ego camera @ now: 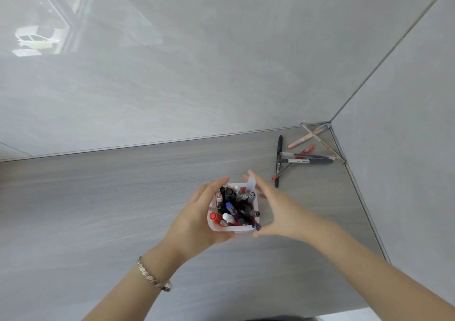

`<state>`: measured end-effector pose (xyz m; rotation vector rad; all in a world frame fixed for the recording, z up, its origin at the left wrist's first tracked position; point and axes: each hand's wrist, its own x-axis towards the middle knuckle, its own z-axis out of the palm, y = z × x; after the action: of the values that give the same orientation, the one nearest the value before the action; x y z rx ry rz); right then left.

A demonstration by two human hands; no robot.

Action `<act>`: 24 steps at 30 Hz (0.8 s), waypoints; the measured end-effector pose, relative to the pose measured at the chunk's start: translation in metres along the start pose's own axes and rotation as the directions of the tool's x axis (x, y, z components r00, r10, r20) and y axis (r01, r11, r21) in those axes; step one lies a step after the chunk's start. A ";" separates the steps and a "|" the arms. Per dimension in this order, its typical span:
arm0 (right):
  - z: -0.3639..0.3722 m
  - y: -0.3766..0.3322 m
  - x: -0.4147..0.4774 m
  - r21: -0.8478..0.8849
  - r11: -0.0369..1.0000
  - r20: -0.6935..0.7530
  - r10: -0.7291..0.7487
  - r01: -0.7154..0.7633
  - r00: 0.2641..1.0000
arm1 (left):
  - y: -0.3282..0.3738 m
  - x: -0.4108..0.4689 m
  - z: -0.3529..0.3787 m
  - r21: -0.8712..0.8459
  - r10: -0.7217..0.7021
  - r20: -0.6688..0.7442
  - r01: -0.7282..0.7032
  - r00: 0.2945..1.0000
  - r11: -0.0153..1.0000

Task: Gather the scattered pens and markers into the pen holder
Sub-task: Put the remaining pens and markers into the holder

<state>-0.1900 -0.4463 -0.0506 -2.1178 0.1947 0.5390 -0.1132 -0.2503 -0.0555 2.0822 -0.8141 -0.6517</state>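
Observation:
A white pen holder (213,225) with red trim stands on the grey counter, packed with several pens and markers (237,208). My left hand (197,218) wraps around its left side and grips it. My right hand (275,212) is spread beside its right side, fingers apart, thumb near the lower right corner; whether it touches the holder is unclear. Several loose pens (305,159) lie scattered in the far right corner, among them a black marker (278,160), a peach-coloured pen (306,138) and a clear pen (320,141).
The grey counter (98,197) meets glossy grey walls at the back (197,62) and on the right (406,148). The counter's near edge shows at the bottom right. A metal bracelet (151,275) circles my left wrist.

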 end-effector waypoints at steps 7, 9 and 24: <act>-0.074 0.089 0.018 -0.321 0.848 -0.634 0.139 -0.423 0.761 | 0.006 -0.003 0.002 -0.004 0.019 -0.052 -0.019 0.998 1.000; -0.082 0.107 0.024 -0.389 0.783 -0.592 0.191 -0.486 0.783 | 0.006 -0.004 0.002 -0.001 0.013 -0.050 -0.013 0.999 1.000; -0.069 0.013 -0.060 -0.258 0.948 -0.385 0.077 -0.187 0.920 | 0.004 -0.005 0.005 -0.063 -0.098 -0.051 0.095 0.994 0.994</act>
<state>-0.2268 -0.5139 0.0001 -2.4981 0.5050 0.2480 -0.1216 -0.2511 -0.0538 2.0852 -0.6590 -0.6605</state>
